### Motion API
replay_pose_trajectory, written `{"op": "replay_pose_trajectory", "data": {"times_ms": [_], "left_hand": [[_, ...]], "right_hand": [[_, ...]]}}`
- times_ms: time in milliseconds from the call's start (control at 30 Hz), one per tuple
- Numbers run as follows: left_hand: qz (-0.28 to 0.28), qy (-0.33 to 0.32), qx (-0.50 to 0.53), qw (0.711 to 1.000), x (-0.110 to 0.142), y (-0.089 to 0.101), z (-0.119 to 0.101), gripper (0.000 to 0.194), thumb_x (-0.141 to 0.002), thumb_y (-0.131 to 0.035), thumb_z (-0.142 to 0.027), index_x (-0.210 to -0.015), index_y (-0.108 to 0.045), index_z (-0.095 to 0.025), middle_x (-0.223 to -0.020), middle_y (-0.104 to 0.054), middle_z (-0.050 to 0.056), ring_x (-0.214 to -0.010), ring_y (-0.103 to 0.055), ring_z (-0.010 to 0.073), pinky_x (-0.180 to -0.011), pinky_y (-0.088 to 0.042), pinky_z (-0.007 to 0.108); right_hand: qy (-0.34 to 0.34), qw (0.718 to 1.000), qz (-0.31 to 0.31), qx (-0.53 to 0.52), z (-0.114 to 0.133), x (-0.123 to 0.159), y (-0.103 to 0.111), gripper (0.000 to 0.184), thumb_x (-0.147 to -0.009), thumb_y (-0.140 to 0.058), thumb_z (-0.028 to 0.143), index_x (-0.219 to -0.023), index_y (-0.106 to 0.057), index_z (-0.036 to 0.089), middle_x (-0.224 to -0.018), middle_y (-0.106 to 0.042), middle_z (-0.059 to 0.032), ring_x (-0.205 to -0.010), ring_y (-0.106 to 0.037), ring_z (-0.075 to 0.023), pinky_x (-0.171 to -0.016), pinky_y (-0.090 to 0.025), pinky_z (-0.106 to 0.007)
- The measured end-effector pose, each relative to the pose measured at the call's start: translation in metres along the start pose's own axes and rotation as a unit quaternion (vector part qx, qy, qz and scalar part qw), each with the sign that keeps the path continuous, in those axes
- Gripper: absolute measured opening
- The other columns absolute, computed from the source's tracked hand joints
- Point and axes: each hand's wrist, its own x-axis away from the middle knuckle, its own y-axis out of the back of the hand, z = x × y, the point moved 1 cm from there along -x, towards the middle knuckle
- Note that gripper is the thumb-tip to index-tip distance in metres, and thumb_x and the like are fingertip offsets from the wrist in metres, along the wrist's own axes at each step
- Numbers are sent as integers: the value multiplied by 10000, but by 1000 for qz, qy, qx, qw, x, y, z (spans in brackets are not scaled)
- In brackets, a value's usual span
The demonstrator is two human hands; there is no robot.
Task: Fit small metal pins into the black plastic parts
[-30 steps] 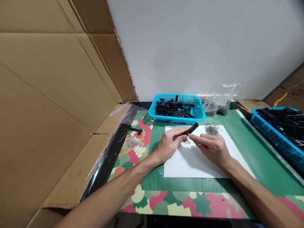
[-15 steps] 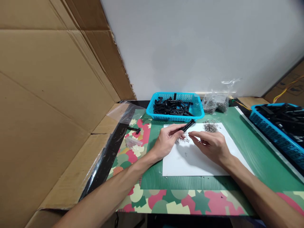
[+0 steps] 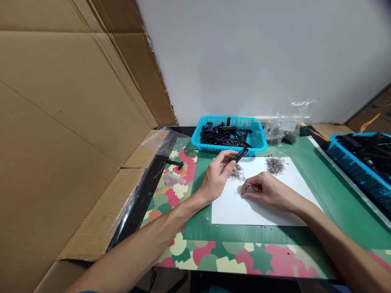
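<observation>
My left hand (image 3: 215,177) is closed around a slim black plastic part (image 3: 240,155), which points up and to the right near the front rim of the blue basket (image 3: 259,151). Below it, a pile of small metal pieces (image 3: 237,174) lies on the white paper (image 3: 235,213). My right hand (image 3: 264,190) is low over the middle of the paper, its thumb and forefinger pinched together at the surface. A thin, light metal piece (image 3: 249,184) shows by its fingers; its exact kind is too small to tell. A second metal pile (image 3: 275,164) lies behind this hand.
Black parts (image 3: 226,135) fill the blue basket at the back. Another blue basket (image 3: 360,162) of black parts stands at right. Clear bags (image 3: 282,133) sit by the wall. A black part (image 3: 175,164) and small plastic bag (image 3: 174,180) lie left. Cardboard (image 3: 61,122) walls the left side.
My right hand has moved away from the black part, down toward me, and now pinches at the paper where a small piece lay. My left hand still holds the black part.
</observation>
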Motion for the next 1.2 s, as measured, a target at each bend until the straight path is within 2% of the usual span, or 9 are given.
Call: {"op": "replay_pose_trajectory", "data": {"times_ms": [100,200,367,467,633,767,933,1067,1200], "left_hand": [[-9,-21,-58,998,1,1,-3,297,-1052,-566,-456,-1166,-640,-192,-1047,-671,56,-929,-645,169,-861,-535,286],[2,-30,-102,994,1,2,-7,259,-1056,-559,-410,-1066,-684,-184,-1063,-659,65,-986,-634,186,-889,-521,296],[21,-51,-116,992,1,3,-11,199,-1006,-643,-341,-1032,-766,-187,-1103,-666,88,-1075,-650,214,-948,-524,331],[28,-49,-113,992,2,4,-12,209,-991,-672,-359,-1021,-792,-191,-1112,-679,96,-1112,-657,226,-963,-526,343],[11,-31,-23,999,2,0,-14,270,-943,-754,-424,-1024,-786,-169,-1086,-685,93,-1002,-672,190,-871,-549,298],[14,-9,53,998,1,-7,-12,335,-854,-852,-437,-999,-762,-149,-1025,-705,78,-894,-673,167,-822,-564,290],[17,11,78,997,-2,-8,-10,377,-782,-906,-461,-894,-748,-137,-913,-697,59,-854,-657,164,-788,-552,283],[26,27,83,996,-2,-8,-7,374,-835,-858,-484,-872,-726,-136,-850,-663,35,-768,-613,131,-719,-508,257],[36,32,89,995,0,-10,-3,355,-866,-835,-473,-927,-708,-147,-887,-668,38,-799,-632,136,-757,-507,265]], "right_hand": [[29,999,-2,31,5,1,-3,178,-966,-657,260,-867,-789,196,-616,-589,20,-533,-462,-115,-532,-290,-251],[48,998,10,49,8,4,-4,174,-993,-619,249,-897,-757,206,-654,-628,12,-547,-475,-117,-549,-291,-254],[42,999,2,-29,9,6,4,260,-1029,-589,357,-872,-699,181,-637,-506,34,-576,-395,-115,-535,-272,-247],[32,991,-49,-122,7,5,10,311,-1030,-601,445,-915,-697,173,-647,-423,43,-602,-356,-119,-533,-266,-248],[10,957,-151,-248,4,-1,9,385,-982,-662,554,-909,-682,176,-608,-308,76,-555,-291,-106,-527,-237,-265],[3,939,-144,-312,1,-7,1,419,-939,-711,591,-925,-672,174,-577,-302,91,-517,-268,-90,-504,-205,-262],[-11,926,-125,-356,-5,-11,-6,472,-887,-751,632,-944,-655,173,-553,-322,99,-495,-255,-82,-480,-179,-251],[-10,921,-141,-362,-8,-13,-8,469,-886,-756,627,-960,-652,176,-556,-315,103,-494,-257,-81,-476,-186,-246],[-7,917,-162,-365,-8,-15,-9,467,-903,-734,634,-952,-649,178,-556,-322,100,-497,-265,-82,-479,-196,-246]]}}
